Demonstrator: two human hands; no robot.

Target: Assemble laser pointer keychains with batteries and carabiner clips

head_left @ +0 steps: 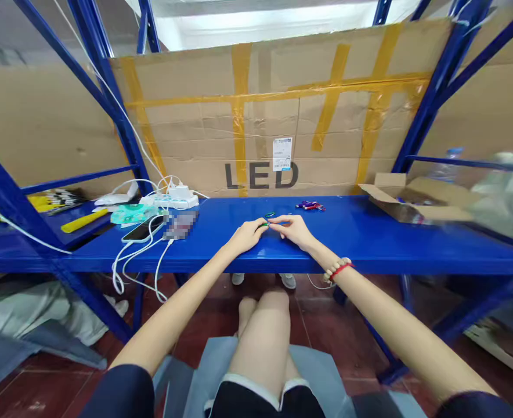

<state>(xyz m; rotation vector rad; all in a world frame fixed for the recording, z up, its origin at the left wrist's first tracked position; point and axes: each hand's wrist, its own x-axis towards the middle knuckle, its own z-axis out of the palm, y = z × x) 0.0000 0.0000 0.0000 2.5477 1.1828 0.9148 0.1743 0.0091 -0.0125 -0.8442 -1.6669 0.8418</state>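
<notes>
My left hand (246, 235) rests at the front of the blue tabletop (221, 217), its fingertips pinched on a small green piece (264, 224) whose kind is too small to make out. Facing it, my right hand (295, 231) has thumb and fingers drawn together close to the same piece. Whatever those right fingertips hold is hidden or too tiny to name. Just beyond the fingers lies another thin green piece (270, 214). Behind my right hand is a little pile of shiny purple and red pieces (311, 205).
A power strip (176, 197), white cables, a phone (143, 230) and a teal packet (132, 213) lie to the left. At the right stands an open cardboard box (407, 209) with small items inside. A large cardboard panel (199, 139) closes off the back, between blue posts.
</notes>
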